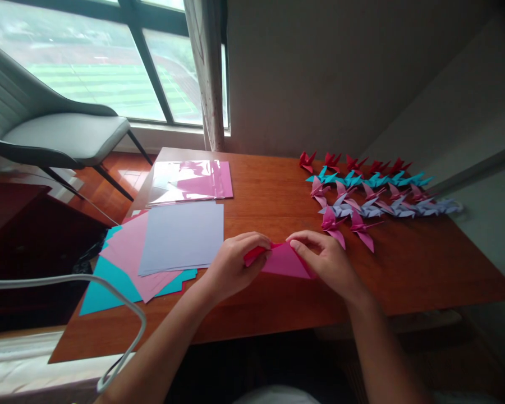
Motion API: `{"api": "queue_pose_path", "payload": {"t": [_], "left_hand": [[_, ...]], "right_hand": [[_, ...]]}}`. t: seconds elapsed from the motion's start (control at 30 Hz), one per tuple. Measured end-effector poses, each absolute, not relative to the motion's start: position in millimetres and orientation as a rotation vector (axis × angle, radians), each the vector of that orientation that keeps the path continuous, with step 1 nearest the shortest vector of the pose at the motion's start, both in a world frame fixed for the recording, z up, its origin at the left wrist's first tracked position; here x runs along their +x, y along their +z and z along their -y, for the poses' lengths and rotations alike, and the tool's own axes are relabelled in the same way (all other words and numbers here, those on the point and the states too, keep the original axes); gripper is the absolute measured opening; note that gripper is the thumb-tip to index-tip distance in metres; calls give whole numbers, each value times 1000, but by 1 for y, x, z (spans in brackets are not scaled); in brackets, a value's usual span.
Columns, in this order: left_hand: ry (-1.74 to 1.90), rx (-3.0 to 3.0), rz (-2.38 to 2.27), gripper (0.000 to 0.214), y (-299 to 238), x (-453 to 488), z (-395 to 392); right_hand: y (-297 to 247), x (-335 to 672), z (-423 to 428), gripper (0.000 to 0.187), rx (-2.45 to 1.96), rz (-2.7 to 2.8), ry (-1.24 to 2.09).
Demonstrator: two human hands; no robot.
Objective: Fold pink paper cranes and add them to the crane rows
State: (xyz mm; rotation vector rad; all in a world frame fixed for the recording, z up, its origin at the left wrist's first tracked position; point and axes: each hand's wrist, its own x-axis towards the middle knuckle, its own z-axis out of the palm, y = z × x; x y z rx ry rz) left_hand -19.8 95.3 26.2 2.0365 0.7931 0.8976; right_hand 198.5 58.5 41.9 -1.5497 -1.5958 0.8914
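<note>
A bright pink sheet of origami paper point(287, 262), partly folded, is held between my two hands over the front of the table. My left hand point(240, 261) pinches its left side, where a redder folded flap shows by the thumb. At the top right, my right hand point(320, 259) grips the paper between thumb and fingers. Part of the sheet is covered by the fingers. Beyond my right hand stand rows of folded paper cranes; two magenta cranes point(331, 223) are nearest to it.
Lavender sheets point(183, 235) overlap pink point(128, 244) and turquoise sheets point(109, 286) on the left. Behind them lies a clear packet of pink paper point(185, 182). Red point(356, 163), turquoise point(379, 179) and pale lavender cranes point(370, 209) line the right. A white cable point(138, 320) curves at lower left.
</note>
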Motion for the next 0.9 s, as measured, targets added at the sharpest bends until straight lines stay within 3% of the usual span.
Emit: {"api": "queue_pose_path", "payload": {"t": [0.43,0.9], "left_hand": [[860,2075,-774,13,22,-18,-97],[810,2131,-831,11,17,-17,-99]], "right_hand": [[40,205,-57,16,-1483,1730,827],[21,200,-64,14,-1480,1401,1016]]}}
